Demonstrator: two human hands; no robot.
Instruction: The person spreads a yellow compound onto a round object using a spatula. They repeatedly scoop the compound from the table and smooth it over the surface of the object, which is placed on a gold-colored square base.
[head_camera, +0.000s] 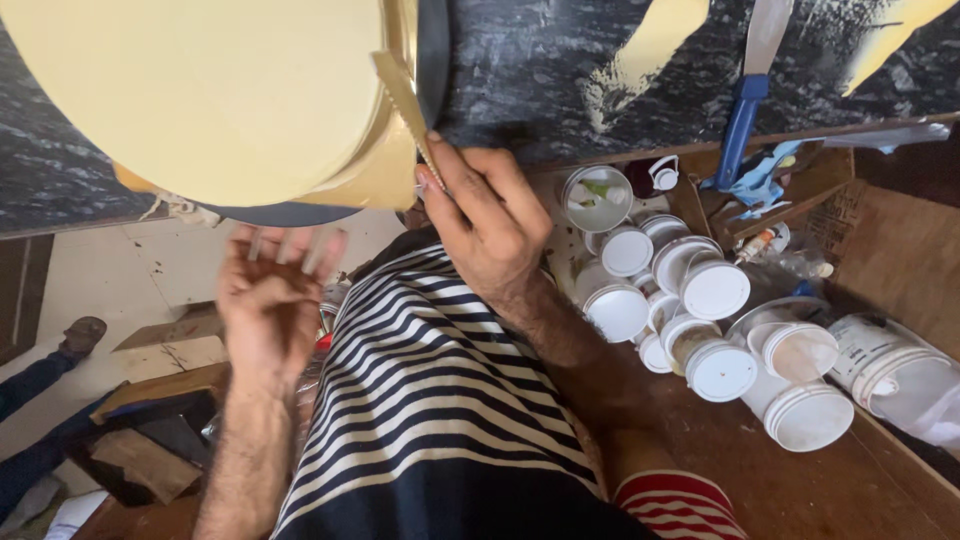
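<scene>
Two bare hands work at the edge of a big round cream disc (200, 95): the right hand (487, 222) pinches a thin strip (405, 100) that runs along the disc's rim, while the left hand (268, 300) hangs just below the disc, fingers spread wide and holding nothing. Right of the disc, white lidded tubs (690, 310) crowd a wooden shelf (760, 470), with a blue-handled scraper (750, 95) above them.

Soft daylight, sharp centre, slight motion blur on left hand (268, 300).
</scene>
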